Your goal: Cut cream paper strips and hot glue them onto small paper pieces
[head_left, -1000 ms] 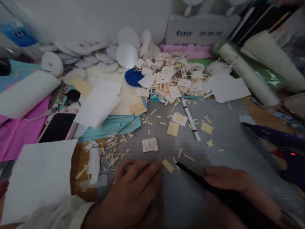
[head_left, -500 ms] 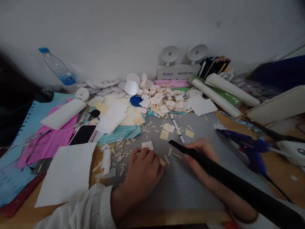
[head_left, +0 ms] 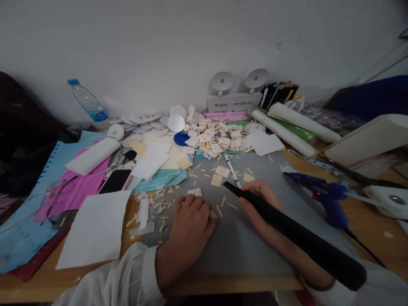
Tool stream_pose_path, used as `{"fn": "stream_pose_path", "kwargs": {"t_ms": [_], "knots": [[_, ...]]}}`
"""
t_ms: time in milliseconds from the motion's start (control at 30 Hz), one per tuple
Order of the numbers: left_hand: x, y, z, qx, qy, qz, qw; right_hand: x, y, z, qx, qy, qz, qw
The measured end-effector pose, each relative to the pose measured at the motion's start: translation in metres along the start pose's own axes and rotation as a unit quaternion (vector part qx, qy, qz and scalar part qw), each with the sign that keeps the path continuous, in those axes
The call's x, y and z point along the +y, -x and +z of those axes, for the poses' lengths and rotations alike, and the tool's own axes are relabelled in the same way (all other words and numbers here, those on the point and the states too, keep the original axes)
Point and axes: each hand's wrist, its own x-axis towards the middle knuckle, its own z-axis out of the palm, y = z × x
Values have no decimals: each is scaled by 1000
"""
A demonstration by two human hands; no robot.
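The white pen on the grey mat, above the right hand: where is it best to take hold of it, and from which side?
Pinch the white pen at mid-barrel from above, fingers across its width. It lies flat and bare there, and the black tool lies close to its near tip.

Setting: a home craft workspace, with a wooden table (head_left: 51, 282) standing against a plain white wall. A grey cutting mat (head_left: 255, 250) is lying at centre frame, strewn with paper offcuts. Sheets of coloured paper (head_left: 68, 193) are spreading across the left of the frame. A heap of small cut cards (head_left: 213, 138) is sitting at upper centre. A blue glue gun (head_left: 325, 197) is resting at right, and marker pens (head_left: 280, 91) are standing at the back.
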Motion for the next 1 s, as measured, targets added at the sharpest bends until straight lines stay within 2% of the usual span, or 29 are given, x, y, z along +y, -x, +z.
{"fn": "stream_pose_path", "kwargs": {"t_ms": [300,633,900,1000], "knots": [[-1,-2,-2,-17,37,-31,999,5,1,-4,-1,37,-49,998],[-3,-4,-2,-24,84,-49,995,14,-5,0,75,51,-161,983],[-9,1,-2,-33,110,-21,993,11,-7,3,30,127,-241,962],[-19,5,0,-6,176,-4,984,8,-12,5,-12,156,-271,950]]}}
